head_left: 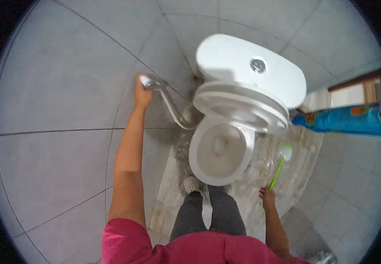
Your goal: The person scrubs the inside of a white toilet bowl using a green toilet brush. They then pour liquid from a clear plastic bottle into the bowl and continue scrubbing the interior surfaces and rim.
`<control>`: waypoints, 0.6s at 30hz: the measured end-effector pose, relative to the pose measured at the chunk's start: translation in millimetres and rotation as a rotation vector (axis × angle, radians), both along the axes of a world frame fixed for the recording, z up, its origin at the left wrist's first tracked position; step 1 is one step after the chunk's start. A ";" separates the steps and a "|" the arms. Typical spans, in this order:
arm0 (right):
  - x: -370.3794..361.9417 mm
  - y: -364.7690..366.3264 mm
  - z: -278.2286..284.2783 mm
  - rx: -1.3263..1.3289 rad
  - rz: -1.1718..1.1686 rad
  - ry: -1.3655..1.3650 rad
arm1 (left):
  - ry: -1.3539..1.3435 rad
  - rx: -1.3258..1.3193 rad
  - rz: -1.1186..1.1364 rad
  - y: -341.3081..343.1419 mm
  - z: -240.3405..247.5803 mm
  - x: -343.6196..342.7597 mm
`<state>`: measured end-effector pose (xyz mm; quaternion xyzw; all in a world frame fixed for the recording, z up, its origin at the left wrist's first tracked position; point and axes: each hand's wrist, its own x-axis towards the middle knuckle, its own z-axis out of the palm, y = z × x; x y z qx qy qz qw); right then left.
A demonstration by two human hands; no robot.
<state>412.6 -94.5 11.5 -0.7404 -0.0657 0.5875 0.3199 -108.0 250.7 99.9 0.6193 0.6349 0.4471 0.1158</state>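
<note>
Up by the grey wall, my left hand (142, 96) is closed around a white bidet sprayer (145, 81). Its head is beside a chrome fitting (154, 85), and a pale hose (169, 107) curves down behind the toilet. My right hand (268, 197), low on the right, grips the green handle of a toilet brush (278, 171). The brush's white and green bristles point away from me, over the wet floor beside the bowl. Between my hands stands a white toilet (222, 179) with its seat and lid (243, 105) raised against the tank.
The tank (225, 57) has a round chrome flush button (258, 65). At the right, a blue plastic package (349, 119) hangs near a wooden-framed opening (360, 91). Tiled walls (58, 101) close in on both sides. Wet, marked floor (302, 149) surrounds the toilet.
</note>
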 end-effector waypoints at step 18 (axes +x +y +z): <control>-80.9 -71.2 94.1 0.334 0.043 -0.247 | -0.894 -1.525 -0.952 -341.5 19.2 285.9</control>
